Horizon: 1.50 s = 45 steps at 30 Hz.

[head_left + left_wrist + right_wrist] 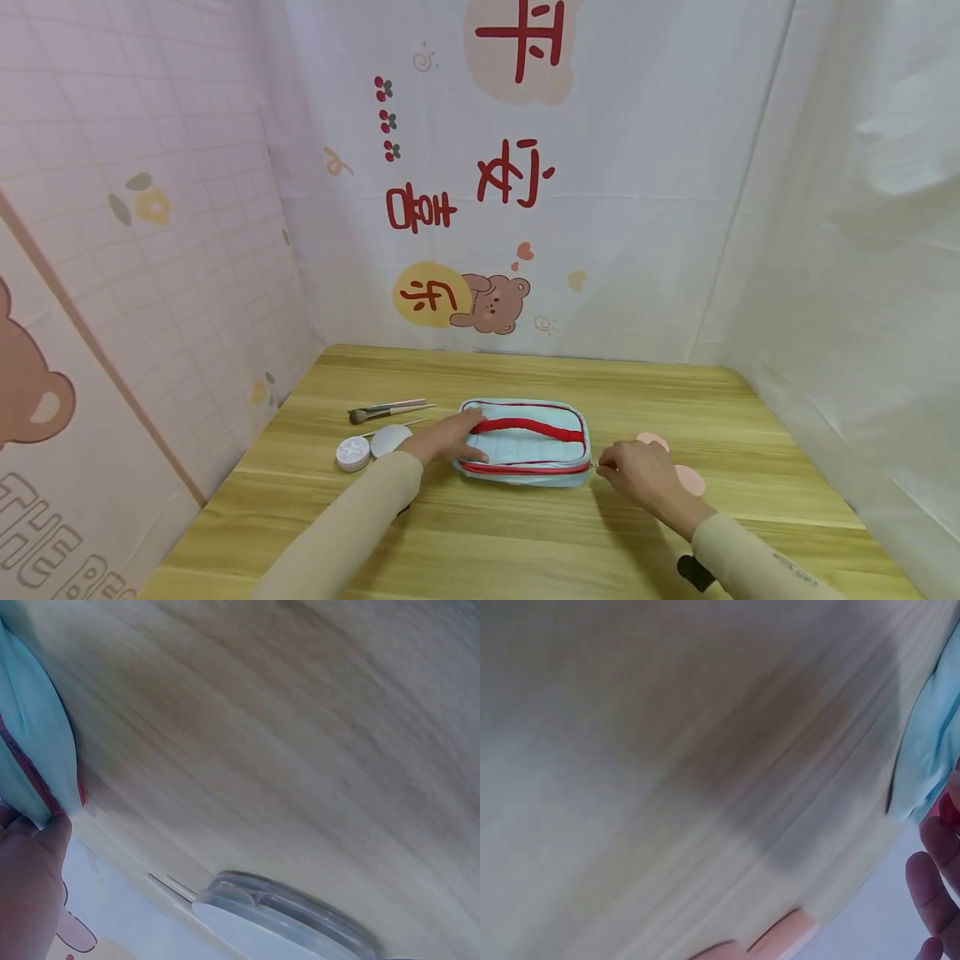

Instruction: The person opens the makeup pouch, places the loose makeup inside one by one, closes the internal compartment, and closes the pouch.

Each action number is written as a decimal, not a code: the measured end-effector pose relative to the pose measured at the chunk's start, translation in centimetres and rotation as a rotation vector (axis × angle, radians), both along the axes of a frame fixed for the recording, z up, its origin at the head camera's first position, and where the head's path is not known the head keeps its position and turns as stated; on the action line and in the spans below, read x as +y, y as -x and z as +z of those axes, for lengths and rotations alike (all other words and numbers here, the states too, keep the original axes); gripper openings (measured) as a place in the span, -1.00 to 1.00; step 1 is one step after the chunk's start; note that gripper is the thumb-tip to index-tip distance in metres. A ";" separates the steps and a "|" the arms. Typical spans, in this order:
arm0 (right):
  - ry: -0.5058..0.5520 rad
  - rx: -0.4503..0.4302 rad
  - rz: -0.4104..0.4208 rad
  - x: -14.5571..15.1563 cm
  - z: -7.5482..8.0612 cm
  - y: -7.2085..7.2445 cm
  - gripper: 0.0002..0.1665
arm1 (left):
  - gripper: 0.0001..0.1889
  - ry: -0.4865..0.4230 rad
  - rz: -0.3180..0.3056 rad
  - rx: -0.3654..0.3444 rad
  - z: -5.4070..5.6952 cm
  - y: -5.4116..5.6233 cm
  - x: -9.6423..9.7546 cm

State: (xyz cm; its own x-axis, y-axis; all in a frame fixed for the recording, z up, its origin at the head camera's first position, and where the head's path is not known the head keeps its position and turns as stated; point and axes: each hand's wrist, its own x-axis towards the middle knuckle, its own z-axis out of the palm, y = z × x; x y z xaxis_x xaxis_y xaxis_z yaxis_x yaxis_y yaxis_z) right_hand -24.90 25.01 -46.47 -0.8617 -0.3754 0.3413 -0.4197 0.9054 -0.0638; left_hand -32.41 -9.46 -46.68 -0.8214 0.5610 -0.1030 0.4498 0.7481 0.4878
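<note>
A light blue cosmetic bag (517,450) with red piping, a red top handle (525,427) and a red zipper lies mid-table. My left hand (453,435) holds its left end, thumb at the front and fingers over the top. In the left wrist view, that hand's digits touch the bag's edge (56,742). At the bag's front right corner, my right hand (637,475) pinches the zipper pull (595,466). The right wrist view shows fingertips around a small red piece (949,811) beside the blue fabric (930,742). The zipper looks closed along the front, though its left end is hard to see.
Left of the bag lie several makeup brushes (386,411), a white round case with a star pattern (353,453) and a pale round compact (391,439). Two pink round pads (689,480) lie beside my right hand. Printed cloth walls (637,250) enclose the wooden table (480,542).
</note>
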 end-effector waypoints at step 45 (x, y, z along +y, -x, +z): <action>-0.056 0.139 0.130 2.1 -1.9 9.3 -0.84 | -0.26 0.077 -0.085 0.056 -0.3 -0.1 -0.4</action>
State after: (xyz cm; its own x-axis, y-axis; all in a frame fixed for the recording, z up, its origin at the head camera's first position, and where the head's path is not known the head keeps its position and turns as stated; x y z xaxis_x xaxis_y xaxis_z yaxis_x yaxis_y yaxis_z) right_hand -34.19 27.14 -48.33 -0.7510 -0.5020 0.4290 -0.5346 0.8436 0.0514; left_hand -32.35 -9.88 -46.94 -0.7770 0.6208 -0.1044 0.5377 0.7408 0.4026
